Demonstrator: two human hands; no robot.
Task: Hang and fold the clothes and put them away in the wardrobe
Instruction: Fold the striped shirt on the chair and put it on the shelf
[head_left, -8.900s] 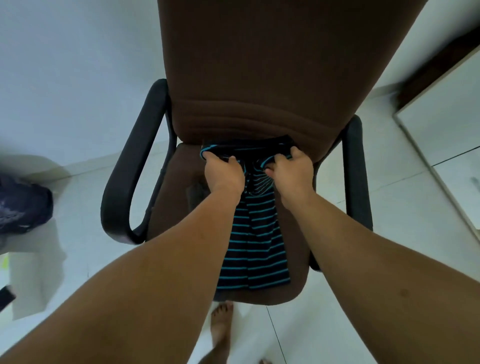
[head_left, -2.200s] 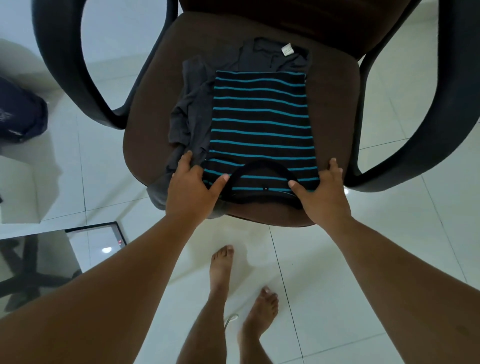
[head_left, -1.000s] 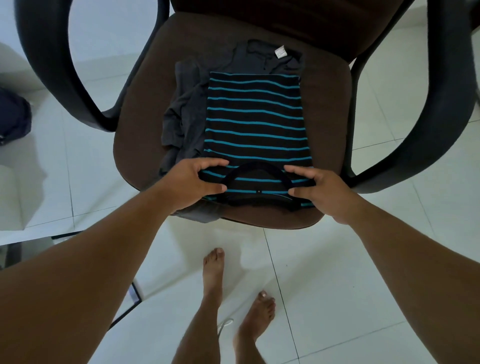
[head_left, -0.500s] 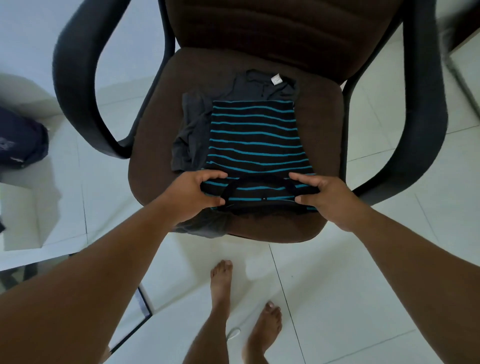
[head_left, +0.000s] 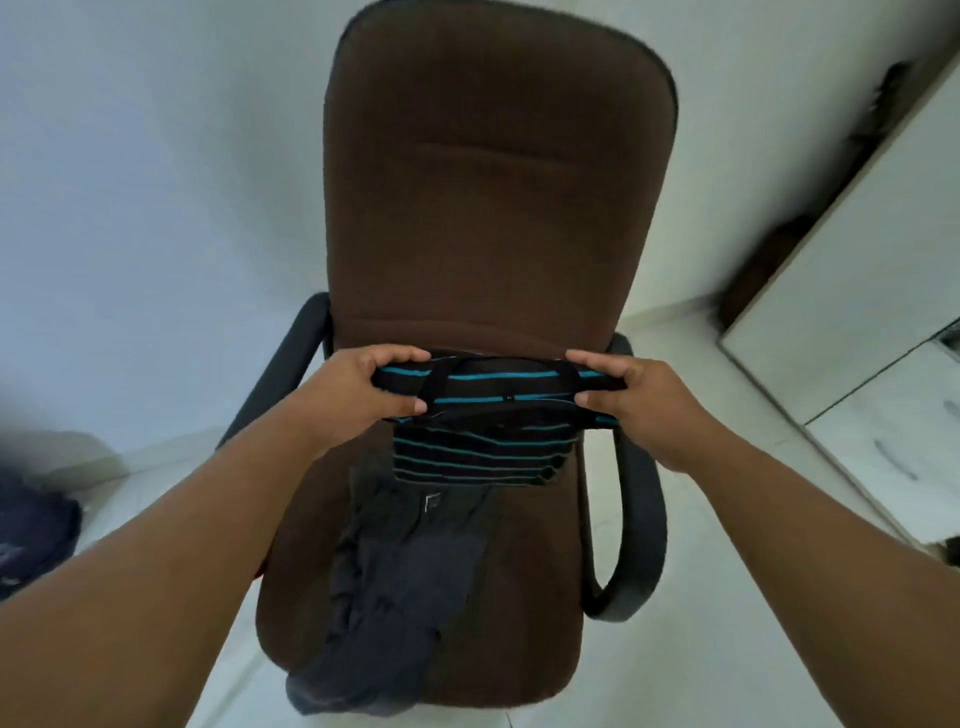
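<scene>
From the head view, my left hand (head_left: 363, 384) and my right hand (head_left: 631, 395) each pinch one end of the folded striped T-shirt (head_left: 493, 415), fingers (head_left: 400, 356) on top and thumb under, and I hold it in the air in front of the chair (head_left: 493, 208) backrest, above the grey garment (head_left: 405, 582) that lies on the seat. The shirt looks light and very soft; its lower fold hangs down loose. I think it needs support from both ends, or from below, otherwise the folds will open.
</scene>
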